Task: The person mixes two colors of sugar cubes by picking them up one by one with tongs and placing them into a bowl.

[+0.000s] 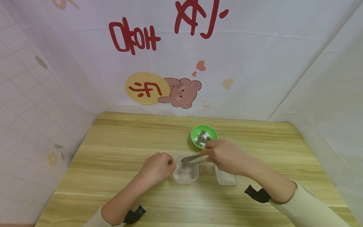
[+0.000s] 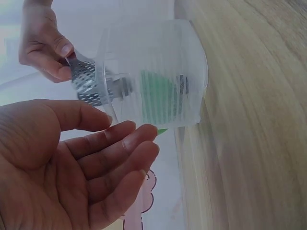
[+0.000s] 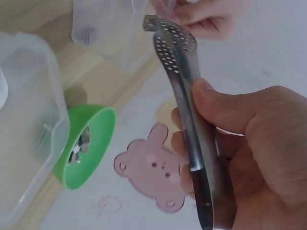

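Observation:
My right hand holds metal tongs with perforated heads, nearly closed. A small grey-brown piece shows at their tips. The tongs reach over the left clear plastic container. At that container's left rim, my left hand has its thumb and index finger close together on the edge; the other fingers are loosely bent. A dark piece shows through the container's bottom. Behind the right hand, a green bowl holds several white and grey-brown pieces.
A second clear container stands to the right, partly under my right hand; a white piece shows inside it. The wooden table meets a printed cloth backdrop at the back, with cloth at both sides.

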`<state>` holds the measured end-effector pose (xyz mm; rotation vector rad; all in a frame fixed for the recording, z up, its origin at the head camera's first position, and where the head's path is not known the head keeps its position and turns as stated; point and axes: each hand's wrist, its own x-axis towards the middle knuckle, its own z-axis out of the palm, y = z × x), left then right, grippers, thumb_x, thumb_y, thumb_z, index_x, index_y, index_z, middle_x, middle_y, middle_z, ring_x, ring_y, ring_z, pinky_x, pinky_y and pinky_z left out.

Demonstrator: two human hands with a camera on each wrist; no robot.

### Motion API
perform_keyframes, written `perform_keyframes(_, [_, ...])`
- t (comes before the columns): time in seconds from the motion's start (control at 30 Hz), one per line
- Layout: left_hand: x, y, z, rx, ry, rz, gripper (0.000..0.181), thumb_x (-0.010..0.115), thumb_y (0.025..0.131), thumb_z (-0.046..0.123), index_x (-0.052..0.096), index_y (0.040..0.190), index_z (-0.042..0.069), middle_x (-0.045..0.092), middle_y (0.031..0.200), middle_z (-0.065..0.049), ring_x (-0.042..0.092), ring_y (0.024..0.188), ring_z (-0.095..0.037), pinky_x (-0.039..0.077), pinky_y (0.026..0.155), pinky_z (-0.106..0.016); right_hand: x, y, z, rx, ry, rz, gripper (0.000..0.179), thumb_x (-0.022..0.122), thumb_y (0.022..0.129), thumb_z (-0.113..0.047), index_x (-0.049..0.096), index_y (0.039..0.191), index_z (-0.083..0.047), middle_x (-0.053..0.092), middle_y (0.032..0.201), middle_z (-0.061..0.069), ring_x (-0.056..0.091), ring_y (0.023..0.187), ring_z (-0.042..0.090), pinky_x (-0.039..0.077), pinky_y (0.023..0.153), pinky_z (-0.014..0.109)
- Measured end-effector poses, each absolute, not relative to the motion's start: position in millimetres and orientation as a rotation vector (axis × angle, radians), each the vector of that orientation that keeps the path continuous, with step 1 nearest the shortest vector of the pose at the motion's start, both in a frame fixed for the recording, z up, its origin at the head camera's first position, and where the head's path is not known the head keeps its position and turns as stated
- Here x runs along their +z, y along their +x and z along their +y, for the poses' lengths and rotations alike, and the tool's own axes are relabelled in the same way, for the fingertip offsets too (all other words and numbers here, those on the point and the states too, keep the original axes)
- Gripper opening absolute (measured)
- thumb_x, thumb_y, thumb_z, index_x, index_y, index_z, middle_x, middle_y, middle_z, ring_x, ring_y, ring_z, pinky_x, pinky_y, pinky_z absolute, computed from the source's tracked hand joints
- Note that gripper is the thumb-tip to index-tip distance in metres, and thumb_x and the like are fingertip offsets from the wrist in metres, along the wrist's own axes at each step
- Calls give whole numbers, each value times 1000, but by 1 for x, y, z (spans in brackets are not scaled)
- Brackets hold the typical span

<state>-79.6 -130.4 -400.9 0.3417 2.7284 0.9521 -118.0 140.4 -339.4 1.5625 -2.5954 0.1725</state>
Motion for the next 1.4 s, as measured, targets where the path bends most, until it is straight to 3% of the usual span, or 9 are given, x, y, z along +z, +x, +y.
perform_keyframes(0.33, [-400,-80,-131,982,331,2706,40,61,96,12,50,58,18,32,51,10,29,47,-8,24,47,-26,-347,-130,178,632,1345,-2621,27,80,86,5,76,111,-5,70,100,-1,66,87,10,57,74,29])
perform_keyframes(0.5, [-400,-79,-131,994,331,2702,39,61,95,10,51,58,17,31,52,9,27,48,-8,22,47,-26,-356,-140,193,749,1194,-2629,27,77,88,8,76,113,-5,71,103,2,64,84,10,56,69,30])
perform_keyframes(0.9, [-398,-79,-130,996,349,2713,40,60,94,9,45,58,19,32,52,9,29,48,-7,22,46,-26,-381,-160,221,833,829,-2785,24,70,98,-1,72,122,3,71,106,12,65,82,20,54,69,38])
perform_keyframes(1.1, [-398,-79,-130,1008,344,2702,40,60,94,9,45,58,18,32,52,9,28,48,-7,21,46,-25,-388,-162,226,836,771,-2783,24,71,98,-3,72,121,4,70,106,15,70,90,28,57,74,47])
perform_keyframes(1.4, [-399,-79,-130,996,336,2702,40,60,94,10,46,58,19,32,52,9,28,48,-7,22,46,-25,-388,-157,222,793,839,-2705,30,75,95,-3,71,124,2,72,109,16,70,92,29,58,74,48])
